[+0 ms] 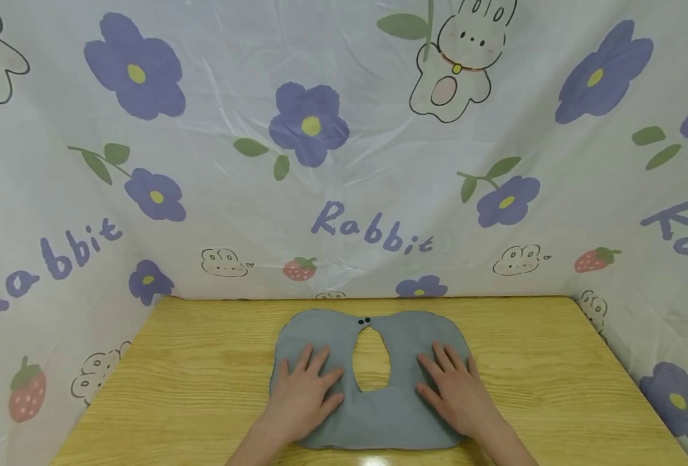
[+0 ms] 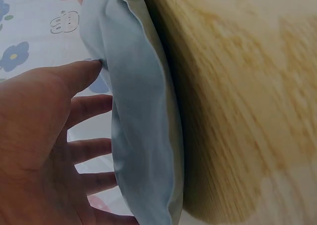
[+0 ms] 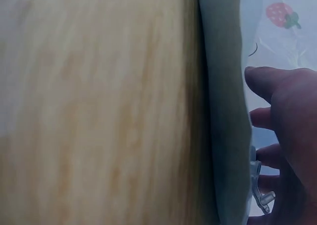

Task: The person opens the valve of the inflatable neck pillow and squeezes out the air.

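A grey-blue padded cloth piece (image 1: pixel 378 417), shaped like a wide bib, lies flat on the wooden table. Its oval middle opening shows the wood, and two small dark dots, like snaps, sit at its far edge. On its left half rests my left hand (image 1: pixel 301 395), fingers spread. My right hand (image 1: pixel 457 391) lies on the right half, its fingers also spread. Seen from the left wrist, the fingertips touch the top of the cloth (image 2: pixel 136 101), whose side edge looks thick and soft. In the right wrist view, a clear plastic piece (image 3: pixel 263 197) shows beside the fingers.
The wooden table (image 1: pixel 192 375) extends to both sides of the cloth. White fabric (image 1: pixel 367 188) printed with purple flowers, rabbits and strawberries hangs behind the table and along its left and right sides.
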The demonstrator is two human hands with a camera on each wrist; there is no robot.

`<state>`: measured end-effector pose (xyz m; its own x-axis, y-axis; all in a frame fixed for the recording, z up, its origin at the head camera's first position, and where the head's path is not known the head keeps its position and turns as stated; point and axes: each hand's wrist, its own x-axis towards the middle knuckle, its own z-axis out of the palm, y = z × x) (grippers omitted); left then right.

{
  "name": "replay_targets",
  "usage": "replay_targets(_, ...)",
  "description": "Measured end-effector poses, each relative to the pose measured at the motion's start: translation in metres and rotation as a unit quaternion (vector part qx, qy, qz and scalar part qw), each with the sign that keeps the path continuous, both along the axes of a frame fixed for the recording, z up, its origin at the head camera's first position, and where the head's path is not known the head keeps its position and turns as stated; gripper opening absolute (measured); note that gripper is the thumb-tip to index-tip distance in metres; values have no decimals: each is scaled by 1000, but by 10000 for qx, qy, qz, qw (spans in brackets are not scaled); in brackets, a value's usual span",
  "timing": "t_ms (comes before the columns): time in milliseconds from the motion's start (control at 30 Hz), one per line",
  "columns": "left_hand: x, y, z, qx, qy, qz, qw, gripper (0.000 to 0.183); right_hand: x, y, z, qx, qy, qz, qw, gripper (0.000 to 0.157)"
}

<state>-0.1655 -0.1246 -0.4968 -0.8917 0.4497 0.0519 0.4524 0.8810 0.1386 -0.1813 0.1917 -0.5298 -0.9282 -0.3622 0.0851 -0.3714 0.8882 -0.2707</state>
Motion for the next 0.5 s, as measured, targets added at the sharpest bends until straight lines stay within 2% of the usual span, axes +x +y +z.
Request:
replay_targets(200, 1, -2, -2, -5, -81, 10, 10000, 43, 1, -3, 1, 5, -124, -6, 9999, 56)
replay_targets(500, 4, -1, -7, -176, 100, -28, 9998, 44, 2, -4, 0, 31, -179, -48, 9998, 55)
